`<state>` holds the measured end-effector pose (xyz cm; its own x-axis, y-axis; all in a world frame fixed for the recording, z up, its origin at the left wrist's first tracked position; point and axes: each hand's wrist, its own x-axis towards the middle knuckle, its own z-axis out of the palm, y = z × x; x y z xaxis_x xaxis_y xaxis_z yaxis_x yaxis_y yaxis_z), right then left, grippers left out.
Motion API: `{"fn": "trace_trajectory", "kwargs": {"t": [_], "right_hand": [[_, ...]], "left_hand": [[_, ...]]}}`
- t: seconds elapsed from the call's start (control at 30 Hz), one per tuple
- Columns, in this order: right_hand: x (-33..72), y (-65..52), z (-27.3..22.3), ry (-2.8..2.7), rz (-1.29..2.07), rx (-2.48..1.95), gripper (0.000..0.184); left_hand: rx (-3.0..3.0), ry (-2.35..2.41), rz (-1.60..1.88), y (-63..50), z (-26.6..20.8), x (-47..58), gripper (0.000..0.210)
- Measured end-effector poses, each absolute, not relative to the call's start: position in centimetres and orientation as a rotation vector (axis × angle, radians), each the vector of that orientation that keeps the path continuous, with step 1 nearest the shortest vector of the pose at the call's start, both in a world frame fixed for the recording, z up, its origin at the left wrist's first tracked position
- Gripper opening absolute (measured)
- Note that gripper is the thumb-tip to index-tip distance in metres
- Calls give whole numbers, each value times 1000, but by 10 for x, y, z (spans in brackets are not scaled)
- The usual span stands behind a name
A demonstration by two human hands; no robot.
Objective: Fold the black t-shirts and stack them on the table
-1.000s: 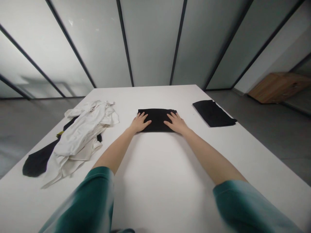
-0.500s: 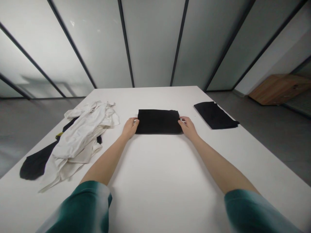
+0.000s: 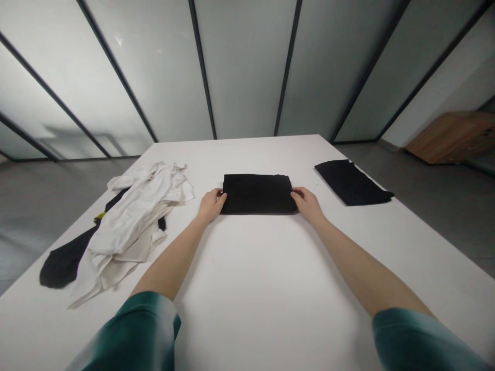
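A black garment (image 3: 260, 194), folded into a flat rectangle, lies in the middle of the white table; its exact kind does not show. At its left edge my left hand (image 3: 211, 204) pinches the cloth between thumb and fingers. My right hand (image 3: 307, 202) grips the opposite edge in the same way, thumb toward me. Both arms reach forward from teal and white sleeves. The garment's side edges are partly covered by my fingers.
On the table's (image 3: 247, 288) left side lies a loose heap of white cloth (image 3: 127, 221), over dark cloth (image 3: 65, 260) and a small yellow piece (image 3: 99, 217). A second folded black cloth (image 3: 351, 183) rests near the right edge. Frosted glass panels stand behind the table.
The view has shifted slightly, so the table and cloths appear a little to the right. Both hands keep hold of the folded garment, which looks otherwise unchanged.
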<state>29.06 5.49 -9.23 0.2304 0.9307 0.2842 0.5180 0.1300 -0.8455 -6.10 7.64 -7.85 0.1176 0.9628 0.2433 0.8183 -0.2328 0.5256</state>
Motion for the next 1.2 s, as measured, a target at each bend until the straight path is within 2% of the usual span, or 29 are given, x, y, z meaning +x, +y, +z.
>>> {"fn": "trace_trajectory", "kwargs": {"t": [0.7,1.0,1.2], "right_hand": [[286,52,-88,-1415,558,-1602,45],[287,51,-88,-1442,509,-1608,39],[287,54,-89,-1518,465,-1665,46]], "left_hand": [[2164,1777,757,73,-75,-59,44],[2187,1806,747,76,-79,-59,40],[2185,1807,746,75,-78,-59,40]]}}
